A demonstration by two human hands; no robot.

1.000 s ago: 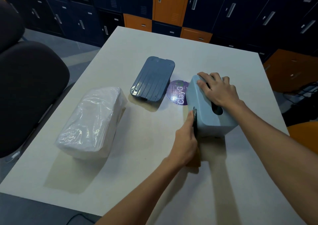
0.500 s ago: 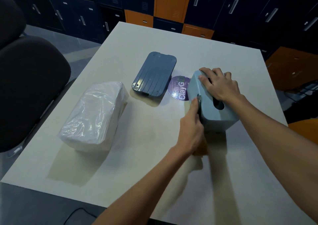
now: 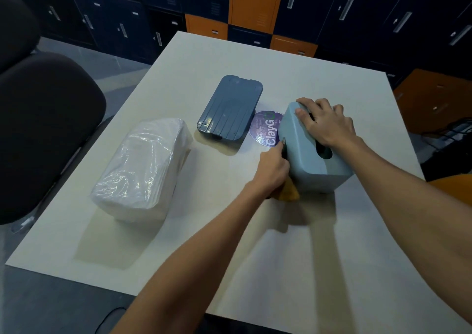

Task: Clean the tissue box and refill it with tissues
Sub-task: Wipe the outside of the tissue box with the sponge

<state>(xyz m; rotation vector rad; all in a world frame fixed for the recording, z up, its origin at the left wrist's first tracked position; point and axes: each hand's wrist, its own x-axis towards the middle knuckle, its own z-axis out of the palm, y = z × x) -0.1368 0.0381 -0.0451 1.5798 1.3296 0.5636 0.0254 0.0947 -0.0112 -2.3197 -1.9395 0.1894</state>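
Observation:
A light blue tissue box point(image 3: 310, 160) stands on the white table point(image 3: 255, 244) at the centre right, its slot facing up. My right hand point(image 3: 325, 122) rests on top of the box's far end, fingers spread over it. My left hand point(image 3: 273, 171) grips a yellow cloth point(image 3: 288, 193) with a dark edge and presses it against the box's left side. The box's dark blue ribbed base panel point(image 3: 229, 108) lies flat to the left. A plastic-wrapped pack of white tissues point(image 3: 145, 167) lies at the table's left.
A round purple sticker point(image 3: 267, 126) reading "ClayG" lies between the base panel and the box. A black chair point(image 3: 38, 129) stands at the left edge of the table. Blue and orange lockers point(image 3: 255, 6) line the far wall.
My left hand has slid the cloth along the box's left side toward the far end. My right hand has stayed on top of the box.

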